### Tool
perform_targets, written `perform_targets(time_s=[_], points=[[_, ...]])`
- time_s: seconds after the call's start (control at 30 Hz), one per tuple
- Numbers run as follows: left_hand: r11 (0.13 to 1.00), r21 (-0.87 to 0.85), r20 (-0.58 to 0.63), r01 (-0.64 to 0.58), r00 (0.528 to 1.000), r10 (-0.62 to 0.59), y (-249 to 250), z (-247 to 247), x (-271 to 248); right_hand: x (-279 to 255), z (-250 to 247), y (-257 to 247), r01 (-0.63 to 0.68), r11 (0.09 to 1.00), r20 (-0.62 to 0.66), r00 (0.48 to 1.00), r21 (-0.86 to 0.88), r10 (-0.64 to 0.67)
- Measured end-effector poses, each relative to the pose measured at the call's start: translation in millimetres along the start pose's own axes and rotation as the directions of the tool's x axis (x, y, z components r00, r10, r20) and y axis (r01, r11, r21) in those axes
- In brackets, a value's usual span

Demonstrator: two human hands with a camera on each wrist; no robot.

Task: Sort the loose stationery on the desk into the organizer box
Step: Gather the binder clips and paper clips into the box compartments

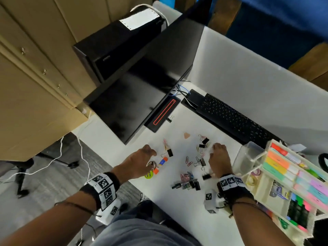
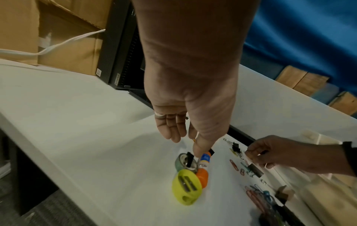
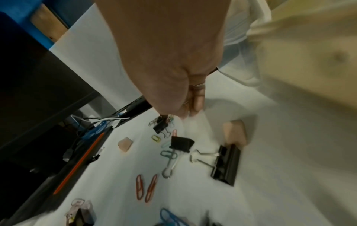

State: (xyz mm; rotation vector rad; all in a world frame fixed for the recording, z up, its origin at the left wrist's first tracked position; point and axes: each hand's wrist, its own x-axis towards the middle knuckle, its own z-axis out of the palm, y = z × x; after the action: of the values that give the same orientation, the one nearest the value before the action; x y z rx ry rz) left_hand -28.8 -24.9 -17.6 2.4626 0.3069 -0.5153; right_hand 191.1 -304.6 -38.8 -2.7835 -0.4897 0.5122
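Paper clips (image 1: 189, 161) between relaxed left hand (image 1: 140, 162) and seemingly curled right hand (image 1: 219, 160).

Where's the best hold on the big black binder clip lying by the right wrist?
Judging by its pose, pinch the large black binder clip across the two flat sides of its black body, coming straight down from above with the right hand. It lies flat on the white desk with its wire handles splayed towards the paper clips; those handles look too thin and springy for a steady hold.
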Motion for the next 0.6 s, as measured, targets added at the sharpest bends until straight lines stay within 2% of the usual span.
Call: perform_targets(time_s=[0.13,0.3,0.37,0.47,0.6], points=[[0.998,0.059,0.040,-0.031,0.999,0.029,-16,0,-3,-5,5,-7,-0.047,0.999,-0.071,0.996,0.013,0.048],[0.973,0.138,-0.005,-0.186,0.982,0.189,-16,7,1,-19,2,-23,0.004,0.999,-0.138,0.990,0.037,0.002],[0.974,0.164,-0.015,-0.154,0.987,0.158,-4,9,8,-25,0,-29,0.042,0.995,-0.153,0.988,0.089,-0.028],[0.954,0.290,0.028,-0.077,0.997,0.072,11,12,24,-38,1,-34,0.132,0.972,-0.133,0.985,0.193,-0.107],[0.936,0.349,0.055,-0.053,0.998,0.036,21,19,37,-60,-6,-33,0.202,0.945,-0.103,0.978,0.258,-0.181]])
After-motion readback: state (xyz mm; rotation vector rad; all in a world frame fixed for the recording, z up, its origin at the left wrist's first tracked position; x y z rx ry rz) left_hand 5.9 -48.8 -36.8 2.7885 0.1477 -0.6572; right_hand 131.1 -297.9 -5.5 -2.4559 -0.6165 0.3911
